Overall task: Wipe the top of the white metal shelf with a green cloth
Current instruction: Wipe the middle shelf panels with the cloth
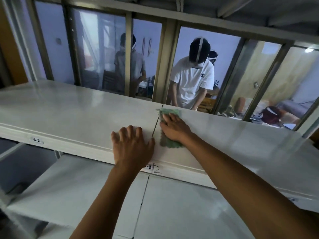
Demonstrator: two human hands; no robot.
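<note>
The white metal shelf top point(72, 111) runs across the view from left to right, with a dark seam at its middle. A green cloth point(170, 143) lies flat on the top just right of the seam. My right hand point(173, 127) presses down on the cloth with flat fingers, and cloth shows beyond the fingertips and below the wrist. My left hand point(132, 146) rests palm down on the bare top left of the seam, near the front edge, fingers spread, holding nothing.
A lower white shelf board point(181, 213) sits under my arms. Behind the shelf a window frame point(165, 66) with glass panes stands close to the back edge. Beyond the glass stand a person in a white shirt point(193, 78) and others.
</note>
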